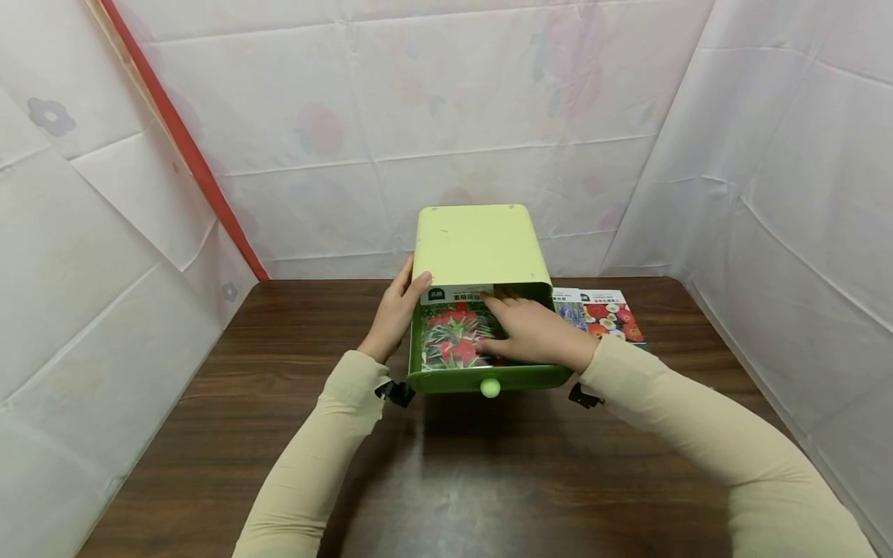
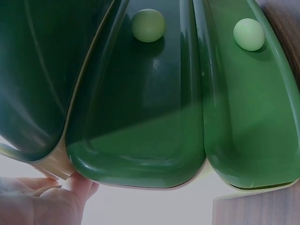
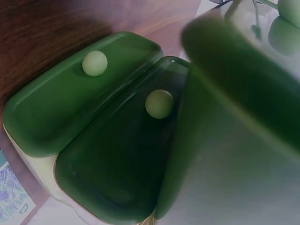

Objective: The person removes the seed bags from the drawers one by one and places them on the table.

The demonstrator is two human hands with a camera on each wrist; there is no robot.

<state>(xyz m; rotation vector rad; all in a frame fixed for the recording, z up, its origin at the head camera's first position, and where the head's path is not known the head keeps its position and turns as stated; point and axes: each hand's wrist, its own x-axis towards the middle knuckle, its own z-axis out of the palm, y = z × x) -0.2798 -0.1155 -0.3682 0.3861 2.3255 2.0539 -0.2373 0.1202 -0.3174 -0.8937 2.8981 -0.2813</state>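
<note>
A pale yellow-green drawer cabinet (image 1: 481,244) stands toward the back of the table. Its green top drawer (image 1: 446,381), with a round knob (image 1: 491,387), is pulled out at the front. In this drawer lies a packet (image 1: 453,337) printed with red flowers. My left hand (image 1: 392,316) rests on the cabinet's left side, thumb at the front top corner and fingers along the outer wall. My right hand (image 1: 533,329) reaches into the drawer, its spread fingers and thumb over the packet; the fingertips farthest in are partly hidden under the cabinet top.
Two more packets lie right of the cabinet, one with purple flowers (image 1: 572,311), one with red and white flowers (image 1: 614,314). Below the pulled-out drawer are two closed green drawers, the middle one (image 2: 140,112) and the bottom one (image 2: 253,112). White sheeting (image 1: 446,101) hangs behind the table.
</note>
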